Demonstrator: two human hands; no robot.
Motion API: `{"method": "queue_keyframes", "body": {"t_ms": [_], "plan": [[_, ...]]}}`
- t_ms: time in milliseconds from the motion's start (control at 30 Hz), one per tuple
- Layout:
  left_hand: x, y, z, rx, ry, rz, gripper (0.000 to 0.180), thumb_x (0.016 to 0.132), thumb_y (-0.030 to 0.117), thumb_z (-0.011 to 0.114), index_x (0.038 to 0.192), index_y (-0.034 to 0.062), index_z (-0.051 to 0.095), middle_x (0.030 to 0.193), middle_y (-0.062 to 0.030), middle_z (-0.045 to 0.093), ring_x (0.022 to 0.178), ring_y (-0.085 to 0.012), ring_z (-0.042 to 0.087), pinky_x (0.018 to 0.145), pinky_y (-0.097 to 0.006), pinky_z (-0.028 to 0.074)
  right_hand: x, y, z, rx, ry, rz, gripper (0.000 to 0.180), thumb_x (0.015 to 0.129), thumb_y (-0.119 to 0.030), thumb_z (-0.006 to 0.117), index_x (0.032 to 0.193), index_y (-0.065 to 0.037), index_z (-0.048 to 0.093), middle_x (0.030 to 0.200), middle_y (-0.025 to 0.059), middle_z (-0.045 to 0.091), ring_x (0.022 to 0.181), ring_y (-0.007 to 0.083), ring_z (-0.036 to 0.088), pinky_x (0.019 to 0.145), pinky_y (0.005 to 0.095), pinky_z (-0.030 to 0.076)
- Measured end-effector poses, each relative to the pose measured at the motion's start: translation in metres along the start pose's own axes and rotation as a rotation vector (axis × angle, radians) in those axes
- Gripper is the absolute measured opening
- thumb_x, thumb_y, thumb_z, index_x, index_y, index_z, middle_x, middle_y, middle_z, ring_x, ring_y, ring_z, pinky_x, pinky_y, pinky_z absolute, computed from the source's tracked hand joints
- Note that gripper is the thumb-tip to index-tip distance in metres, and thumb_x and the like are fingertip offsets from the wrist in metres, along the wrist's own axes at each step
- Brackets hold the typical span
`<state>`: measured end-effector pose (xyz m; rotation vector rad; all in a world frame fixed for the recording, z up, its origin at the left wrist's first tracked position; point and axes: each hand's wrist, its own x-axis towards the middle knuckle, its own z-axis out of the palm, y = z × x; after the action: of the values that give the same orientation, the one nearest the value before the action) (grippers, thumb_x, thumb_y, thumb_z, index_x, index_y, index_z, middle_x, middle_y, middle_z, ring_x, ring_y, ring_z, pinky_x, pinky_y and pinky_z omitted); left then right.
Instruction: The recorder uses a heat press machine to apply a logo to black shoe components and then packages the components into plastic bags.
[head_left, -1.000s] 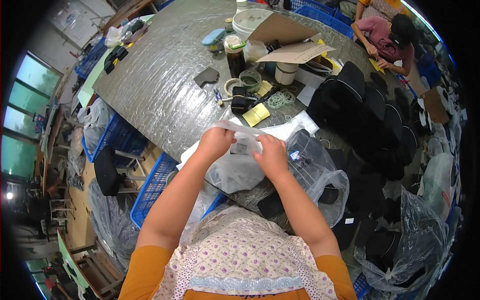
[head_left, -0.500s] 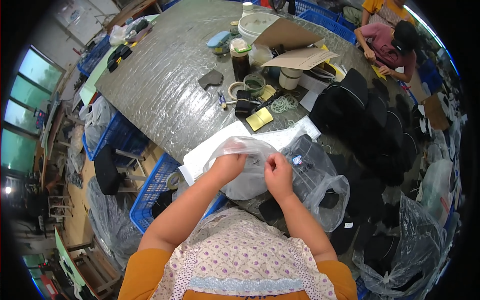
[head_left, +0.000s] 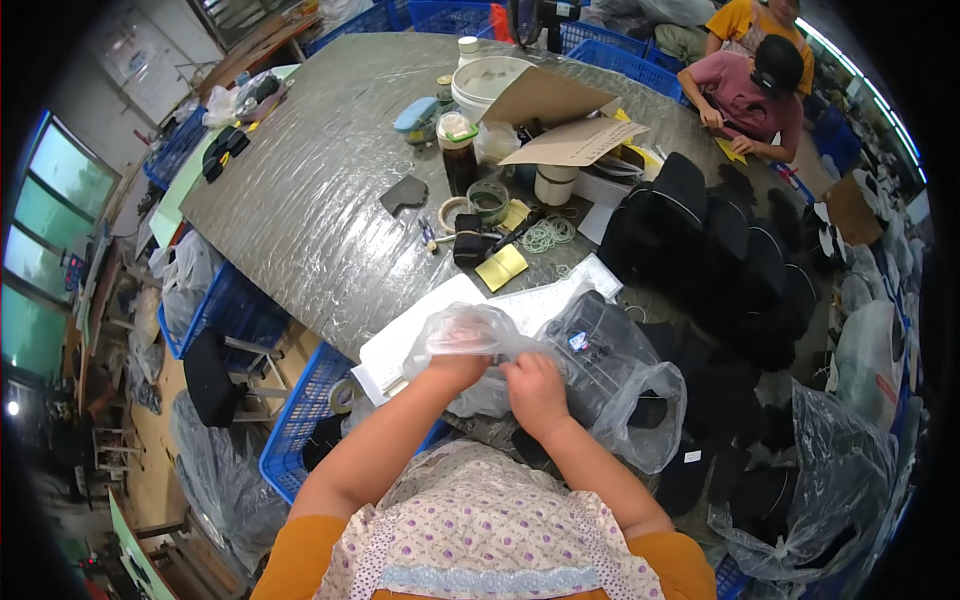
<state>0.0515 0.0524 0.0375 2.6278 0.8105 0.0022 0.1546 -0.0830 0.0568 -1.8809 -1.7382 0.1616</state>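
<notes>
A clear plastic bag (head_left: 455, 335) is gathered between my two hands at the near edge of the table. My left hand (head_left: 460, 368) is closed on it; film covers its fingertips and blurs them. Close by on the right, my right hand (head_left: 537, 392) pinches the bag's gathered edge, knuckles up. Beside that hand lies another clear bag (head_left: 655, 420) with black, flat-looking goods (head_left: 595, 330) inside and a small blue-and-white label. Under the hands, sheets of white paper (head_left: 425, 325) lie on the table.
Black fabric pieces (head_left: 690, 250) are heaped at the right. A yellow pad (head_left: 500, 268), string (head_left: 548, 234), a lidded jar (head_left: 458, 155) and a white bucket (head_left: 488, 85) stand or lie beyond. A blue crate (head_left: 310, 410) sits at lower left. A co-worker (head_left: 745, 95) sits far right.
My hands have drawn closer together, the right moving left, and the bag has bunched up between them. The whole view has shifted slightly.
</notes>
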Motion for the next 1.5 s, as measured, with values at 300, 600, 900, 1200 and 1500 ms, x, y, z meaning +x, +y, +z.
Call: {"method": "queue_keyframes", "body": {"t_ms": [300,600,900,1200,1500], "plan": [[0.032,-0.035,-0.018,0.081,-0.184,-0.126,0.02,0.077,0.017,0.053,0.089,0.0054,0.064,0.095,-0.0171,0.062,0.088,-0.0315,0.06,0.076,-0.038,0.049,0.005,0.002,0.005,-0.328,-0.328,-0.012,0.016,0.073,-0.01,0.052,0.086,-0.007,0.062,0.085,0.0063,0.062,0.095,0.0209,0.054,0.081,0.0429,0.037],[0.015,-0.013,-0.041,-0.422,-0.156,-0.23,0.029,0.081,0.03,0.056,0.096,0.0077,0.065,0.094,-0.0151,0.064,0.086,-0.0308,0.06,0.075,-0.035,0.047,0.029,-0.001,0.027,-0.1,0.029,0.268,0.027,0.077,-0.032,0.06,0.081,-0.006,0.062,0.077,0.0133,0.063,0.076,0.0284,0.06,0.076,0.0404,0.04],[-0.021,-0.004,-0.07,-0.035,-0.195,0.189,0.05,0.066,0.013,0.069,0.115,0.0087,0.055,0.114,-0.0145,0.056,0.109,-0.0303,0.05,0.093,-0.036,0.039,0.002,0.005,0.014,0.042,-0.058,0.102,0.011,0.075,-0.008,0.053,0.083,-0.005,0.06,0.082,0.0139,0.062,0.073,0.0311,0.06,0.065,0.0425,0.046],[0.01,-0.021,-0.044,-0.383,-0.254,-0.04,0.045,0.072,0.011,0.063,0.115,0.0065,0.053,0.113,-0.0181,0.055,0.109,-0.0304,0.05,0.092,-0.036,0.04,-0.022,0.005,0.019,-0.021,0.059,-0.1,0.016,0.067,-0.002,0.056,0.083,-0.006,0.059,0.098,0.0094,0.063,0.081,0.0287,0.06,0.072,0.0402,0.048],[-0.024,0.008,-0.056,0.095,-0.412,0.269,0.077,0.054,0.021,0.079,0.124,0.011,0.047,0.131,-0.0144,0.041,0.125,-0.0305,0.033,0.104,-0.036,0.027,-0.016,0.0,0.02,-0.037,-0.003,0.099,0.019,0.072,-0.003,0.055,0.089,-0.007,0.06,0.087,0.0109,0.062,0.081,0.0299,0.058,0.076,0.0418,0.041]]}}
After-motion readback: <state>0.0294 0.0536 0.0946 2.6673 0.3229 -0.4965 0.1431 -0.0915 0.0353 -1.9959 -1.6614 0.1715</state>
